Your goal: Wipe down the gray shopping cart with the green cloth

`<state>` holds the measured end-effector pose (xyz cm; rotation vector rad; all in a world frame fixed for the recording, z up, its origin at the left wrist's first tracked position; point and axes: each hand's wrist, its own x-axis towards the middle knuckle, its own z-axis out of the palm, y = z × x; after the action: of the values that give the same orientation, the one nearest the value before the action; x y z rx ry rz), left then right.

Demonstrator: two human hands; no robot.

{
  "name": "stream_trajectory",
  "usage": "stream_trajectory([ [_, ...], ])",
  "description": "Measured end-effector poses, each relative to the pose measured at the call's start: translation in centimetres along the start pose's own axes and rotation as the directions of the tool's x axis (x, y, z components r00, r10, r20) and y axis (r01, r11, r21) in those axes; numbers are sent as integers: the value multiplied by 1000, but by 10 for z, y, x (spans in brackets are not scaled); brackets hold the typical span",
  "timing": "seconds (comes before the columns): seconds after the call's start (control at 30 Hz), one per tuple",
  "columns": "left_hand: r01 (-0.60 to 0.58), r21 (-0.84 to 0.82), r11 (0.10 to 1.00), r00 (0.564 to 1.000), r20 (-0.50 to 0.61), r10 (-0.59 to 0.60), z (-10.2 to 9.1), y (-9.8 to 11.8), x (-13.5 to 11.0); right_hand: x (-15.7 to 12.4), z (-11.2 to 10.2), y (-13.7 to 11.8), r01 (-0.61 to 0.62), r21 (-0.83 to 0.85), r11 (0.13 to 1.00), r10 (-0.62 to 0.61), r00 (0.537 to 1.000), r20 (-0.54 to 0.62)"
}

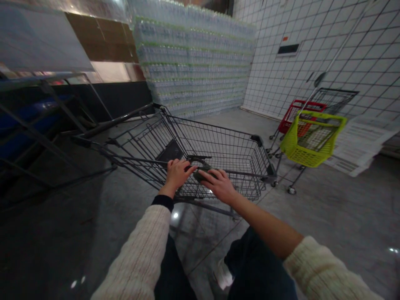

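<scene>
Both of my hands rest on the dark green handle (201,173) of an empty-looking wire shopping cart (218,146), whose basket stretches away from me. My left hand (177,174) wraps the handle from the left, its fingers curled over the bar. My right hand (218,185) lies close beside it, fingers closed around the grip. Cream knit sleeves cover both forearms. My dark trousers and one light shoe show below the cart.
A tall wall of shrink-wrapped bottled water (193,58) stands ahead. To the right are a white tiled wall (331,50), a lime-green basket cart (312,139), a red cart (295,116) and loose printed sheets (356,143). A dark metal rack (40,116) stands left over a grey floor.
</scene>
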<state>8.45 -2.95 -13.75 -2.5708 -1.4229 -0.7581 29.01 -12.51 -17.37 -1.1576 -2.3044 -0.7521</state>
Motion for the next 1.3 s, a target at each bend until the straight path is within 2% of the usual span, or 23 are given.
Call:
stream_trajectory([
  [0.03,-1,0,1000,1000,3,1,0,0,0,2,-2,6,-27,-22,999,26,1000,-16],
  [0.1,-1,0,1000,1000,4,1,0,-2,1,-10,-8,22,-51,-57,997,49,998,-31],
  [0.2,3,-7,1000,1000,-8,-3,2,-5,1,-62,-26,50,-82,-100,992,77,996,-54],
  [0.27,6,-17,1000,1000,-14,-6,5,-7,2,-99,-42,66,-102,-119,988,100,995,-29],
  [0.37,7,-24,1000,1000,-22,-8,9,-8,2,-132,-61,82,-147,-118,982,149,989,8],
  [0.5,-3,-25,1000,1000,-29,2,10,-9,2,-136,-63,92,-184,-113,976,178,982,-57],
  [0.6,-11,-29,1000,1000,-25,10,8,-9,2,-136,-62,98,-202,-132,970,196,979,-57],
  [0.77,-6,-8,1000,1000,-19,6,8,-9,3,-150,-62,93,-308,-151,939,299,951,-81],
  [0.87,3,4,1000,1000,-18,-3,7,-9,3,-165,-43,79,-339,-157,927,333,941,-66],
  [0.93,4,6,1000,1000,-11,-4,7,-9,4,-177,-24,68,-297,-147,943,304,952,25],
  [1.03,-3,2,1000,1000,4,3,6,-10,4,-190,-5,56,-308,-138,941,326,935,138],
  [1.13,-4,10,1000,1000,2,4,7,-12,4,-186,-10,56,-312,-105,944,326,931,164],
  [1.23,-2,17,1000,1000,-9,2,8,-14,4,-171,-24,64,-300,-84,950,307,947,96],
  [1.3,0,8,1000,1000,-6,0,7,-13,4,-167,-25,69,-316,-90,945,322,944,70],
])
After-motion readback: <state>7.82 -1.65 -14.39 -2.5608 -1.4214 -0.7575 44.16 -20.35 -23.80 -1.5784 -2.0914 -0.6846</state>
